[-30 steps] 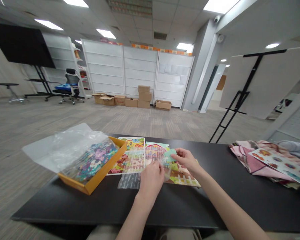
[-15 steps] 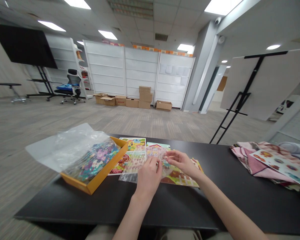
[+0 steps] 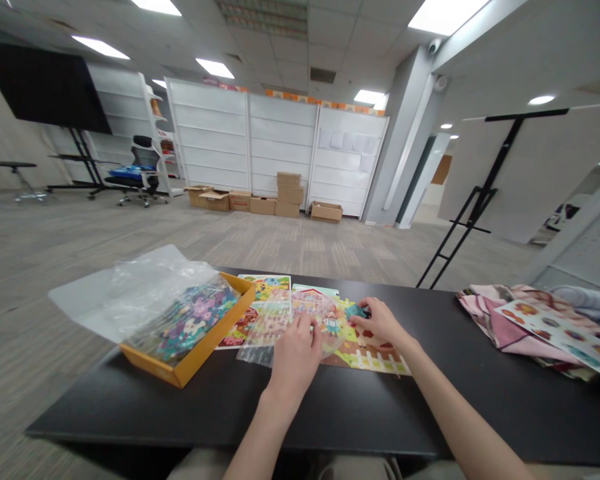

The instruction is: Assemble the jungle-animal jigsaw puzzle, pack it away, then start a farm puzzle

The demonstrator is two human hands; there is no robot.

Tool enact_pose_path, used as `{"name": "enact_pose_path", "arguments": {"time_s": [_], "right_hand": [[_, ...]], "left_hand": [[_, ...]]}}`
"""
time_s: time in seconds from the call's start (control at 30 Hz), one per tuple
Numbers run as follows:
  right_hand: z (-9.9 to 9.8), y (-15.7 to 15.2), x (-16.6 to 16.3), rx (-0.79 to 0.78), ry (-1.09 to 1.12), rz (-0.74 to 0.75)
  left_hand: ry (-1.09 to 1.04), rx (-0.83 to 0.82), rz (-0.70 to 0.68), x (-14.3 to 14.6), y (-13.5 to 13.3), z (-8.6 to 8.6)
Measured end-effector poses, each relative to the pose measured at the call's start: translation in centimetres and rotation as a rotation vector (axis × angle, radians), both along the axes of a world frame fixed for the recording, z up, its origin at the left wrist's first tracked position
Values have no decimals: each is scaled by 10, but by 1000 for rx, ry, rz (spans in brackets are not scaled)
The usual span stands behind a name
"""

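My left hand (image 3: 294, 353) rests with curled fingers on a clear plastic sticker sheet (image 3: 267, 330) and pinches its right edge. My right hand (image 3: 380, 322) pinches a small teal sticker piece (image 3: 356, 311) and presses it down on the colourful farm picture board (image 3: 365, 350). A second picture board (image 3: 264, 288) lies just behind the plastic sheet. Both boards lie flat on the black table (image 3: 360, 413).
An orange shallow box (image 3: 200, 350) with a clear plastic bag (image 3: 130, 293) of puzzle pieces sits at the table's left. Pink folded cloth (image 3: 505, 320) and a sticker sheet (image 3: 560, 330) lie at the right. Cardboard boxes (image 3: 289, 193), an office chair and an easel stand beyond.
My right hand moved from holding the teal piece up near my left hand to setting it down to the right on the farm board. My left hand stayed on the plastic sheet.
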State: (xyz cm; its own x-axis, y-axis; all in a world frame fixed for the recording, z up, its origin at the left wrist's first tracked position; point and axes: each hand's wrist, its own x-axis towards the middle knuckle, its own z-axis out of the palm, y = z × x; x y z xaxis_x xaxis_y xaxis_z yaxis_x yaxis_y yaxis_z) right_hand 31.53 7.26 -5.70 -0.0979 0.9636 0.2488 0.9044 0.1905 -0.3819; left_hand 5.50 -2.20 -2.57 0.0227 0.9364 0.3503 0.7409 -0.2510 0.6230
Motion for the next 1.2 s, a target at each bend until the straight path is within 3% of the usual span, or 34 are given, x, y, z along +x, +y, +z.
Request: {"name": "enact_pose_path", "arguments": {"time_s": [0.1,0.27,0.37,0.53,0.6,0.63,0.73,0.8,0.87,1.0,1.2], "right_hand": [[7,-1,0,16,179,-4],[29,-8,-1,-74,679,-13],[36,-19,-18,-222,834,85],[32,-35,-57,-423,880,339],[31,-33,-54,-394,825,390],[31,-30,-46,-326,757,347],[33,-19,-9,-64,336,39],[34,-14,16,-61,26,-5],[36,-12,31,-152,-144,32],[39,-16,37,-265,-219,10],[39,-17,38,-257,-216,31]], "left_hand": [[-2,-11,2,0,0,1],[-16,2,6,0,-1,1],[-28,20,1,2,-1,0],[-33,73,6,4,0,-1],[-33,82,11,4,1,-1],[-31,79,3,4,1,-1],[11,40,-40,4,1,-1],[76,-2,-74,5,0,-2],[151,-38,-105,7,-2,-4],[270,-51,-161,8,-4,-6],[345,-99,-215,9,-6,-2]]}}
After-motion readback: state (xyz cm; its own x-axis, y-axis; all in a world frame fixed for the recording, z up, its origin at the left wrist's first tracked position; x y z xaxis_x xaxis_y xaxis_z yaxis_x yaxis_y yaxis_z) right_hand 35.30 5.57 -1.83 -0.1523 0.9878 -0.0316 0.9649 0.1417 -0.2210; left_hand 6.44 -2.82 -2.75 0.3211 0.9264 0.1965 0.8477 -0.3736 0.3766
